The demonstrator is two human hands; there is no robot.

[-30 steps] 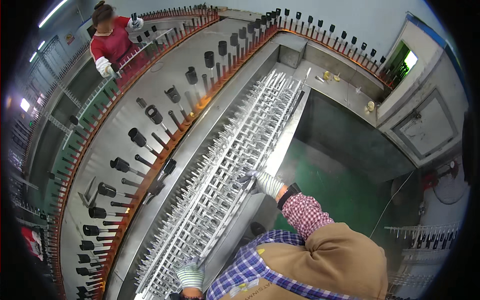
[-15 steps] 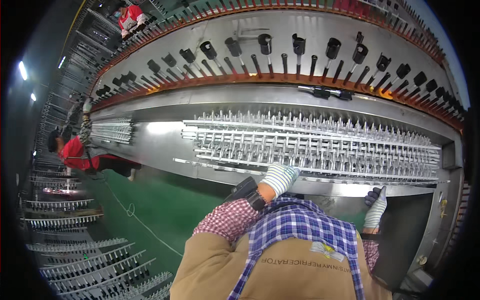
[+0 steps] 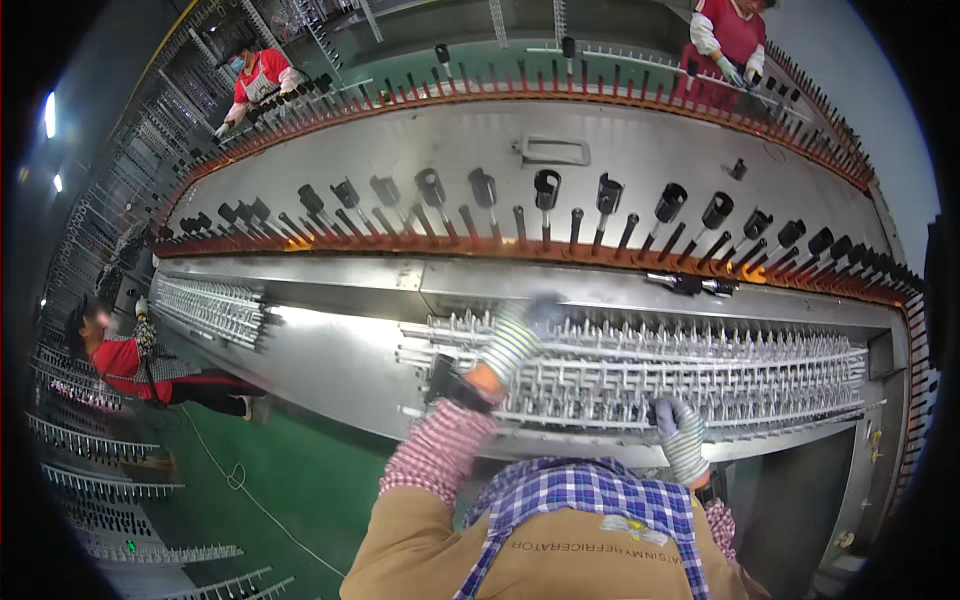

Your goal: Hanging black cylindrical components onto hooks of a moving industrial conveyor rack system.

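A bundle of silvery metal racks (image 3: 760, 385), long bars set with rows of short pegs, lies on the steel table in front of me. My left hand (image 3: 522, 328), in a striped glove with dark fingertips, reaches over the left part of the racks; its fingers are smeared by motion. My right hand (image 3: 681, 438), gloved alike, is at the near edge of the racks with its fingers bent at the front bar. What it grips, if anything, is hidden. A black band and a dark boxy thing (image 3: 441, 378) are at my left wrist.
Beyond the table runs a rusty orange rail (image 3: 600, 256) with upright rods and black cup-shaped holders (image 3: 547, 188). Another rack stack (image 3: 212, 308) lies at the table's left end. One person (image 3: 140, 365) stands left; two others work beyond the far rail. Two dark cylindrical parts (image 3: 690, 285) lie behind the racks.
The view has tipped up, showing more beyond the rail. My left hand has gone forward over the racks. My right hand has moved left from the table's front edge to the near bars.
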